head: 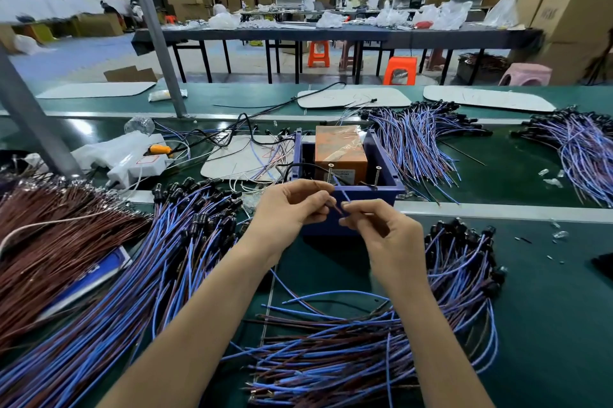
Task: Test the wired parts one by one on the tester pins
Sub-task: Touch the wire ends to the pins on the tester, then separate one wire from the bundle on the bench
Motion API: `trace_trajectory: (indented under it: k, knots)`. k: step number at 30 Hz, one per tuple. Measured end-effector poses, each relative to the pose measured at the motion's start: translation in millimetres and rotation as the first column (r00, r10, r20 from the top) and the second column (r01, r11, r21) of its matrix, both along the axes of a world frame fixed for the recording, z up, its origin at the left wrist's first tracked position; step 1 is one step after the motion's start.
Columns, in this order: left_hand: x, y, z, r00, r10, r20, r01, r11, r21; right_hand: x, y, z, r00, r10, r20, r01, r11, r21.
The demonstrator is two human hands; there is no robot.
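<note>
Fingers of our left hand [292, 208] and right hand [381, 228] each pinch one end of a single wired part [345, 197], just in front of the blue box [384, 155], likely so each end can touch its own screw pin [330, 172].

Conveyor belt [547, 308]: dark green, plain.
Wire pair [345, 197], centre: blue plus reddish-brown.
Mixed wire heap [159, 275], 7 o'clock: blue and maroon strands, black end caps.
Loose wire pile [331, 358], 5 o'clock: same blue/maroon mix.
Brown wire bundle [49, 235], 9 o'clock: all reddish-brown.
Plastic bin [381, 155], 12 o'clock: dark blue.
Box [338, 149] inside it: orange, glossy clear wrap.
Power strip [139, 165], 10 o'clock: white, red outline mark.
Plug [159, 149]: orange-yellow.
Two stools [400, 70], far 12 o'clock: orange.
Stool [525, 74], 1 o'clock: pink.
Cartons [577, 3]: tan.
</note>
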State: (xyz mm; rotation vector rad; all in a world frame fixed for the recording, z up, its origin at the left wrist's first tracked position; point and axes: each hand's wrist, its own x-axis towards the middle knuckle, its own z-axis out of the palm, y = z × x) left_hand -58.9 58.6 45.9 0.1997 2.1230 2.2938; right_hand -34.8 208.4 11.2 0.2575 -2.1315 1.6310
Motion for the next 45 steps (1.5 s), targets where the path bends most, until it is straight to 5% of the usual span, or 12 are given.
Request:
trace_trajectory:
  k: [5,12,21,30,45]
  knots:
    - [-2,0,-1,0.996,0.088,0.021,-0.090,0.987,0.136,-6,10,-4,0.971,-0.222,0.083,0.228,0.972,-0.061]
    - [-2,4,-8,1.000,-0.008,0.021,0.007,0.999,0.042,-12,21,-14,0.926,-0.351,0.139,0.343,0.936,0.078]
    - [-4,6,-12,0.999,-0.027,-0.034,0.025,0.997,-0.071,-15,24,-16,0.900,-0.402,0.166,0.393,0.915,0.088]
    - [-5,5,-15,0.988,-0.136,0.066,0.130,0.987,0.100,-13,23,-14,0.892,-0.412,0.185,0.407,0.911,0.067]
    - [-4,3,-16,0.983,-0.178,0.054,0.179,0.984,-0.016,-12,25,-13,0.914,-0.376,0.151,0.373,0.927,0.045]
